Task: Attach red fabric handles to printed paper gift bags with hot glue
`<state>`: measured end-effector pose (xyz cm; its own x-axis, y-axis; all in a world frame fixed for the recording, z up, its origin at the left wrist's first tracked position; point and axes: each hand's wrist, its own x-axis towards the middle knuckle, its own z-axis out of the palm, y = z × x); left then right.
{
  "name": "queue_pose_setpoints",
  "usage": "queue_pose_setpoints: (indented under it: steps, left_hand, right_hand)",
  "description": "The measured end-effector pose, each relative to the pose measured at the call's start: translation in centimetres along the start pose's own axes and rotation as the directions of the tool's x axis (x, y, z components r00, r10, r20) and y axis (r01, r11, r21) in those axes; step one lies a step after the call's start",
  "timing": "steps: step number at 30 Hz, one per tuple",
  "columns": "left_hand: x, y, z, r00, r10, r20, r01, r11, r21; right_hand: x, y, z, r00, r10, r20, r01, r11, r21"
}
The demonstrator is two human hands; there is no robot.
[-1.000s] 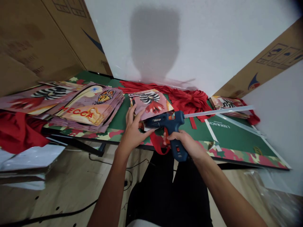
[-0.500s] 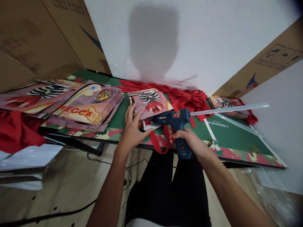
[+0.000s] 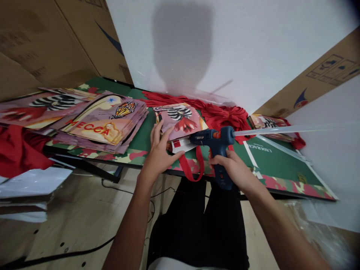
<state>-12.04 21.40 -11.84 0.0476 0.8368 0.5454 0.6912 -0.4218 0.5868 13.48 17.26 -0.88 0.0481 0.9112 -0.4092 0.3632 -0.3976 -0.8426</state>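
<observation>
My right hand [image 3: 235, 168] is wrapped round the handle of a dark blue hot glue gun [image 3: 223, 144], fingers at its trigger. A long clear glue stick [image 3: 270, 129] juts from the gun's back to the right. The gun's nose is at the mouth of a small printed paper bag [image 3: 181, 119] with zebra stripes and a red flower; its tip is hidden there. My left hand [image 3: 159, 150] holds the bag's near left edge, fingers on the printed face and thumb near the white inner flap. A red ribbon handle [image 3: 194, 168] loops from the bag over the table edge.
Stacked flat MECCA bags [image 3: 105, 120] lie at left, beside red cloth [image 3: 22, 152]. Bundled red ribbons [image 3: 225, 117] lie behind the bag. More bags [image 3: 270, 122] are at right on the green table [image 3: 278, 157]. Cardboard [image 3: 45, 41] and a white panel [image 3: 239, 45] stand behind; cables cross the floor.
The glue gun has moved right with my right hand, its nose drawn partly back from the bag's mouth. My left hand stays at the bag's edge. The view has shifted slightly.
</observation>
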Motion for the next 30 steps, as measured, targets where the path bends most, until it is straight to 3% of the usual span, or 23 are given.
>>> queue_pose_setpoints:
  steps: [7,14,19,24,30]
  left_hand:
    - [0.0,0.0,0.2,1.0,0.015,-0.003,-0.015,1.0,-0.009]
    - [-0.1,0.3,0.4,1.0,0.0,-0.005,0.0,1.0,-0.013]
    - [-0.1,0.9,0.5,1.0,-0.02,-0.018,0.019,0.999,-0.036]
    - [-0.2,1.0,0.5,0.999,-0.04,-0.003,0.04,0.996,-0.081]
    - [-0.2,1.1,0.3,0.999,-0.044,0.014,0.045,0.995,-0.093]
  right_hand:
    - [-0.5,-0.5,0.0,0.995,-0.087,-0.048,0.074,0.972,-0.221]
    - [-0.5,0.0,1.9,0.959,-0.26,-0.115,0.171,0.85,-0.498]
    - [-0.3,0.2,2.8,0.918,-0.359,-0.168,0.242,0.844,-0.479]
    - [-1.0,0.0,2.4,0.949,-0.269,-0.164,0.147,0.838,-0.525]
    - [-2.0,1.3,1.7,0.95,-0.209,-0.232,0.137,0.947,-0.29]
